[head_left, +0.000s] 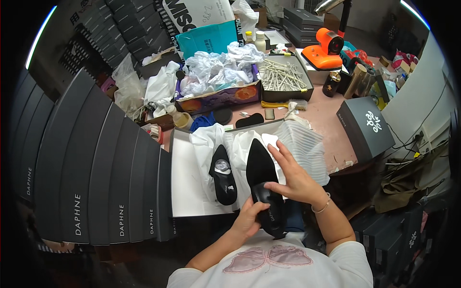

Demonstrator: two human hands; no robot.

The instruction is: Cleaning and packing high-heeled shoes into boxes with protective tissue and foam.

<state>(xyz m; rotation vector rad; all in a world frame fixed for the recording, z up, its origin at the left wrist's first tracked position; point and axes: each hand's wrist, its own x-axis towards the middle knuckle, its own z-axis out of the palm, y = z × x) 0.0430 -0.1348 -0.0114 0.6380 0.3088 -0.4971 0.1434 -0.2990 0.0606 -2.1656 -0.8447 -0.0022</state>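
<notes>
A black pointed slip-on shoe [260, 162] is held up before my chest, toe pointing away. My left hand [247, 218] grips its side near the heel, thumb over the insole and fingers hidden underneath. My right hand [300, 181] lies over the shoe's right side, its fingers spread toward the toe and its thumb touching the opening. The matching shoe [223, 180] rests on white tissue paper [204, 139] inside an open white-lined shoe box [186, 200]. A clear crumpled wad sits in that shoe's opening.
Dark shoe boxes [77, 163] stand in a row at the left. Behind are a purple carton [221, 102] of crumpled paper, a box of pale sticks [285, 74] and a yellow-handled brush [276, 104]. Foam wrap [302, 146] and a dark box lid [366, 128] lie right.
</notes>
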